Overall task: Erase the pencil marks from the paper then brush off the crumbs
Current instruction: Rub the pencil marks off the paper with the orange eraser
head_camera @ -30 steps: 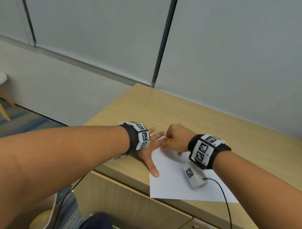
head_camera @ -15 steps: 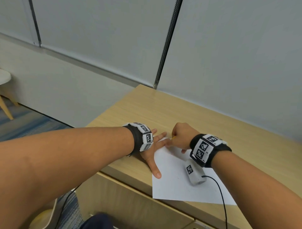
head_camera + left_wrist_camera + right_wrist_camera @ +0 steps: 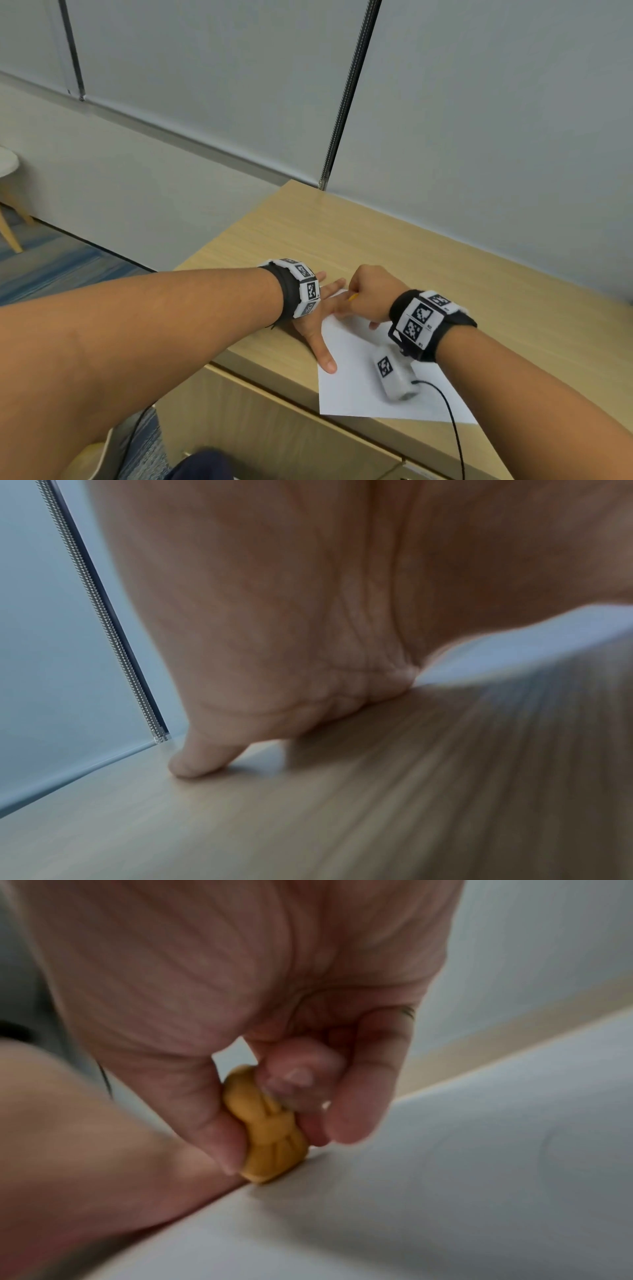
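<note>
A white sheet of paper (image 3: 356, 387) lies on the wooden desk (image 3: 342, 236) near its front edge. My left hand (image 3: 322, 318) lies flat with spread fingers, pressing the paper's left edge and far corner. My right hand (image 3: 368, 291) pinches a small yellow ridged eraser (image 3: 270, 1131) between thumb and fingers, its lower edge touching the paper (image 3: 445, 1191) at the far corner, right beside my left hand's fingers. In the head view only a sliver of the eraser (image 3: 352, 296) shows. No pencil marks or crumbs can be made out.
A grey wall panel (image 3: 479, 120) rises directly behind the desk, with a metal strip (image 3: 346, 96) running down to the desk's back corner. The desk's left and front edges are close to my hands. A chair (image 3: 8, 192) stands far left on the carpet.
My right hand with the eraser has shifted slightly away from me along the paper's far corner. My left hand stays pressed on the paper.
</note>
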Demonstrator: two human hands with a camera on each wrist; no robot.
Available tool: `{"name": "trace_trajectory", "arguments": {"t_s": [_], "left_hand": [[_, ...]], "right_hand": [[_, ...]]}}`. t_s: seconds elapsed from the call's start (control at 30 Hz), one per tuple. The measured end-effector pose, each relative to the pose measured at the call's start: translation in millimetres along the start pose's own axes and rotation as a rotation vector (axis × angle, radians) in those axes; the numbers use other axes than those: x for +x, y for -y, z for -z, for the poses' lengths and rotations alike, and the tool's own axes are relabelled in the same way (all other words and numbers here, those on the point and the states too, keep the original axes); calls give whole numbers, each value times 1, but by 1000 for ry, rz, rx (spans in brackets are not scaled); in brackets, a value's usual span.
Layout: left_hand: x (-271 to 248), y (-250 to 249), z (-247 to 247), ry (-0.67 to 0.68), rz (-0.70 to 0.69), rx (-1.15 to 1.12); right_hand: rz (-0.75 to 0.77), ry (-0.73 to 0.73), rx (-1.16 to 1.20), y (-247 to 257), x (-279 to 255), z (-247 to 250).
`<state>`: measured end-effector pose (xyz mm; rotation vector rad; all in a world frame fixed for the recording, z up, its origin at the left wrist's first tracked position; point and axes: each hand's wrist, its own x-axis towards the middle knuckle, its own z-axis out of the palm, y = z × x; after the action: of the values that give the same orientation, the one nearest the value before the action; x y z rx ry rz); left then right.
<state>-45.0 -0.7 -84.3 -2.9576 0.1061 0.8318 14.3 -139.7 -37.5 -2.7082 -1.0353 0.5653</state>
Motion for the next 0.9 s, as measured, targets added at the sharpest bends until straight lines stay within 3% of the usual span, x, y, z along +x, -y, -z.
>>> {"name": "trace_trajectory", "arguments": {"t_s": [0.17, 0.3, 0.47, 0.73, 0.9], "left_hand": [[-2, -1, -2, -27, 6, -27], [-4, -1, 1, -13, 28, -19], [-8, -4, 2, -19, 53, -29], [-36, -29, 0, 12, 104, -76], [-81, -31, 18, 99, -17, 50]], "right_hand": [[-40, -88, -156, -2, 3, 8], [-129, -157, -68, -26, -13, 20], [-239, -96, -173, -57, -40, 15], [-194, -139, -261, -65, -46, 1], [-81, -104, -218, -67, -42, 2]]}}
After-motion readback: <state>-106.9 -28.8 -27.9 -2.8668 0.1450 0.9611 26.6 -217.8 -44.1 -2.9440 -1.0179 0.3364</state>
